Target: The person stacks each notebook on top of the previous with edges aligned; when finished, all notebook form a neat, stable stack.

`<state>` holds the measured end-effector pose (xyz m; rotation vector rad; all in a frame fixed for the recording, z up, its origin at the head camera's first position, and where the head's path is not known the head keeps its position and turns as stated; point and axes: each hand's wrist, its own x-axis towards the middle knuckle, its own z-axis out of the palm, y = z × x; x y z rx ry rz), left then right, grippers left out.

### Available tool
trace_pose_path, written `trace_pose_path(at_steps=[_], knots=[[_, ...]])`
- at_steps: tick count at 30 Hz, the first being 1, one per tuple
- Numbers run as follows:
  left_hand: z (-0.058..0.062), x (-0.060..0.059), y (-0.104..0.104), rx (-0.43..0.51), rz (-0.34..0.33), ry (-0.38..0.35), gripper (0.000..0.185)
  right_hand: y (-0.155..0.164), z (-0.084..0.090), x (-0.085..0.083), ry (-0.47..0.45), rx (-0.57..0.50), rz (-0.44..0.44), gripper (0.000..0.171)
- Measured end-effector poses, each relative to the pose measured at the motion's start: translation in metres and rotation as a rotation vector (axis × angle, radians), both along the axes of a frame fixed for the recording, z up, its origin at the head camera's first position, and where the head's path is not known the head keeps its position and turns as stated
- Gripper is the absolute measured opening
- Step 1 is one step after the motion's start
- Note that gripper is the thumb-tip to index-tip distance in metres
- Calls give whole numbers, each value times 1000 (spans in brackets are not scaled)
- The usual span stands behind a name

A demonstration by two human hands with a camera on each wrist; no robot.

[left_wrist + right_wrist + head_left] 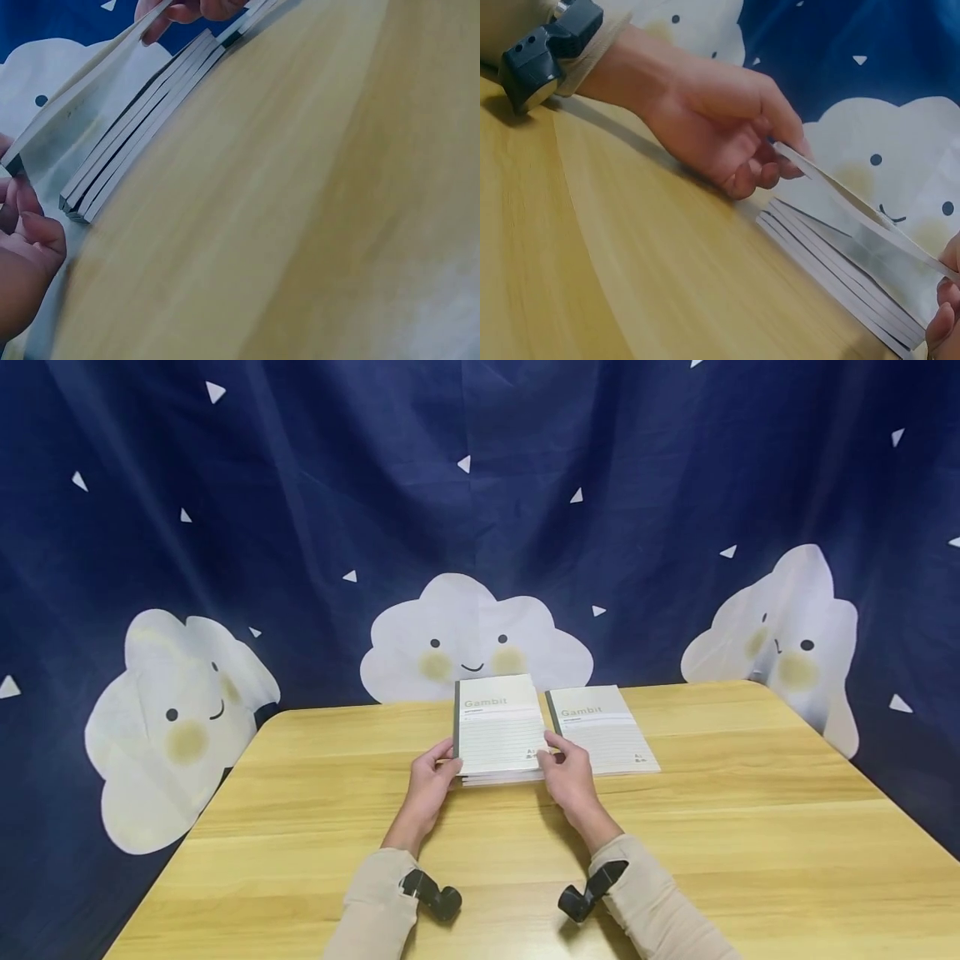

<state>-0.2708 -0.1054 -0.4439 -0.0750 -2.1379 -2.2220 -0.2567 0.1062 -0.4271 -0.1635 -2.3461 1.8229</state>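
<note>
Both hands hold one pale "Gambit" notebook (498, 727) with a dark spine, raised over a small stack of notebooks (142, 131). My left hand (431, 781) pinches its spine side near the lower corner. On the opposite side, my right hand (572, 781) grips the lower corner between thumb and fingers. From the right wrist view, the lifted notebook (862, 214) bends slightly, with a gap between it and the stack (832, 277). Another matching notebook (603, 731) lies on the table, just right of the stack.
The wooden table (750, 827) reaches back to a dark blue curtain (525, 527) printed with white clouds and triangles. Each sleeved forearm wears a black wrist camera, the left one (433, 895) and the right one (592, 892) low over the table.
</note>
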Motion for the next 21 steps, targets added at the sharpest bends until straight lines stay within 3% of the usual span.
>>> trace_pose_path(at_steps=[8,21], knots=[[-2,-3,1,-29,-54,4,45,2,-6,-3,16,43,-26,44],[-7,-1,5,-197,4,73,40,6,-16,-9,59,93,-72,44]])
